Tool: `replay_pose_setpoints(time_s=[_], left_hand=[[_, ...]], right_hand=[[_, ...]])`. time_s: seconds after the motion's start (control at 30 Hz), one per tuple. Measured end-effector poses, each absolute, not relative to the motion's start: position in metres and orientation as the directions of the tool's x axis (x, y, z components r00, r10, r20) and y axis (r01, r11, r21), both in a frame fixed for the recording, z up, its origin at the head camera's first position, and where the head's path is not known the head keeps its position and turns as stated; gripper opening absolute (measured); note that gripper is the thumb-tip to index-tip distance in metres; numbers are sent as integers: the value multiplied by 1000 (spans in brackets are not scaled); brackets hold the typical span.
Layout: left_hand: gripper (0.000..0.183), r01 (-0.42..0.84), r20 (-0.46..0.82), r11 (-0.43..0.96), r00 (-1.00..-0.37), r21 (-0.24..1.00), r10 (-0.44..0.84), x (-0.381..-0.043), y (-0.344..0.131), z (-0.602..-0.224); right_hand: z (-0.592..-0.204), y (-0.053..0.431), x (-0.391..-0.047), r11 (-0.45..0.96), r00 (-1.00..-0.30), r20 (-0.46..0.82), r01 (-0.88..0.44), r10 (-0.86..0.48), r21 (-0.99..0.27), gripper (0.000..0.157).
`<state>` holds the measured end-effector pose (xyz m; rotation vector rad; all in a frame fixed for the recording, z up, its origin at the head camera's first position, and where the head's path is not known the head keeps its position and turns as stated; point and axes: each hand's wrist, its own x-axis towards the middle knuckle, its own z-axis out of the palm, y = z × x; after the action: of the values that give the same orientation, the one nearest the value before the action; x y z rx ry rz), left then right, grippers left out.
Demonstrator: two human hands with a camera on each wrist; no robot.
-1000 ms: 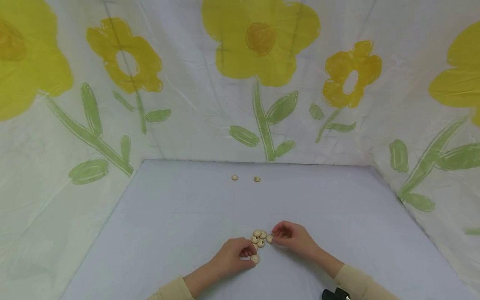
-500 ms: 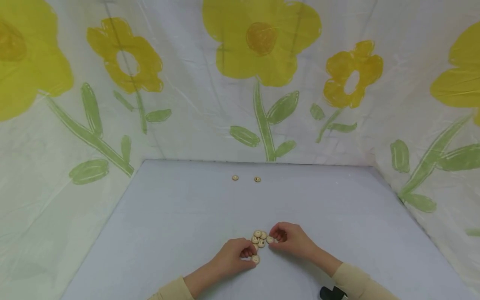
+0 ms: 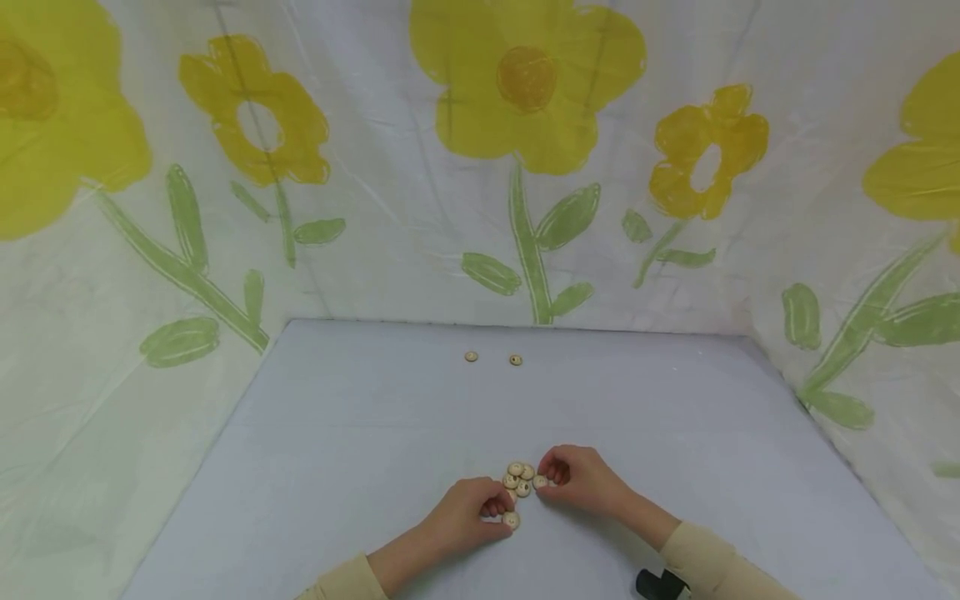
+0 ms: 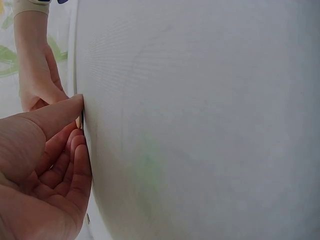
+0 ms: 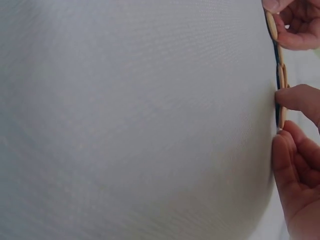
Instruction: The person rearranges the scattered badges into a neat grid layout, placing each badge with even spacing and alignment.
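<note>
A small cluster of round wooden buttons (image 3: pixel 512 482) lies on the pale table between my hands, some overlapping. My left hand (image 3: pixel 467 510) pinches the nearest button (image 3: pixel 511 521) between thumb and fingers at the tabletop. On the cluster's right side, my right hand (image 3: pixel 583 480) pinches another button (image 3: pixel 541 482) by its edges, flat on the table. The right wrist view shows this button (image 5: pixel 283 118) edge-on between thumb and finger. In the left wrist view, the left hand (image 4: pixel 55 155) largely hides its button.
Two more wooden buttons, the left one (image 3: pixel 471 356) and the right one (image 3: pixel 516 360), lie apart near the table's far edge. A white cloth (image 3: pixel 375 208) with painted yellow flowers hangs behind and at both sides. A black device (image 3: pixel 660 585) shows at the right wrist.
My right hand has shifted slightly left, its thumb and fingers coming round the button at the cluster's right. The left hand has stayed at its button.
</note>
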<state>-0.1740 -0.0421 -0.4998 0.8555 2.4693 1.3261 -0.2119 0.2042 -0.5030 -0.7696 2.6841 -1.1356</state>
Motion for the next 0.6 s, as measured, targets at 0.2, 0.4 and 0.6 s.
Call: replay_pose_setpoints(time_s=[0.2,0.4,0.6], left_hand=[[17,401,94,428,-809,810,581,-174,-42,-500],[17,394,86,436,-814,809,575,-174,-42,-501],[17,392,85,434,-813,811,577,-175,-42,-502]], right_hand=[[-503,205,-210,583,-859,92,-416,-504,-698,19],[-502,205,-208,589,-874,87,-393,-479,-707,19],[-503,205,-206,586,-892,78,-356,-445,-728,18]])
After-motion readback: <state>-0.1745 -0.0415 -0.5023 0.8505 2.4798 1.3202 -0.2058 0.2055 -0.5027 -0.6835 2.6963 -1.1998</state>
